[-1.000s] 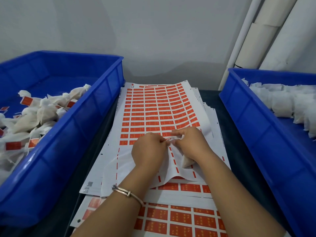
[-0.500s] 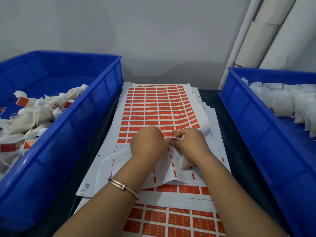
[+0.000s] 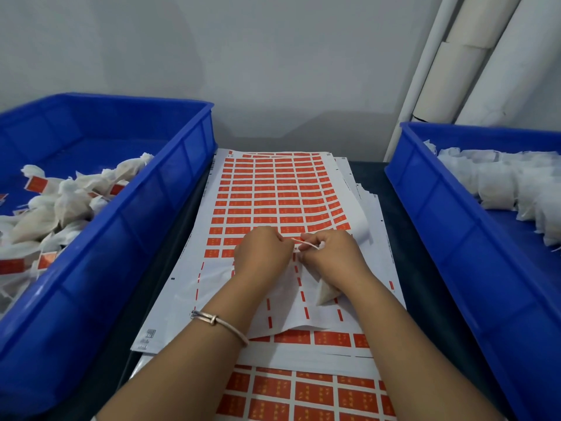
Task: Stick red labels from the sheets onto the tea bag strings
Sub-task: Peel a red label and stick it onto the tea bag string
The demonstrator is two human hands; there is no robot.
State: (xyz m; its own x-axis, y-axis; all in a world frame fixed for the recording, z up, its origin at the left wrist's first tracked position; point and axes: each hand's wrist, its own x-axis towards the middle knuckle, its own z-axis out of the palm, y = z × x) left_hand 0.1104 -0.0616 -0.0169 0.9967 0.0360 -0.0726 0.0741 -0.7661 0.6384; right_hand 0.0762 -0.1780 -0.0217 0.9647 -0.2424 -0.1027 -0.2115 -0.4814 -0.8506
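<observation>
Left hand [image 3: 262, 255] and right hand [image 3: 332, 258] knuckles-up over label sheet [image 3: 273, 192], each grip pinching tea bag string [image 3: 306, 244], label seemingly between

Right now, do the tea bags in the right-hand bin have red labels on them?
No, the tea bags in the right bin are plain white.

Plain grey wall [image 3: 243, 62] behind; white pipes [image 3: 473, 56] (right corner); dark tabletop [image 3: 425, 268].
</observation>
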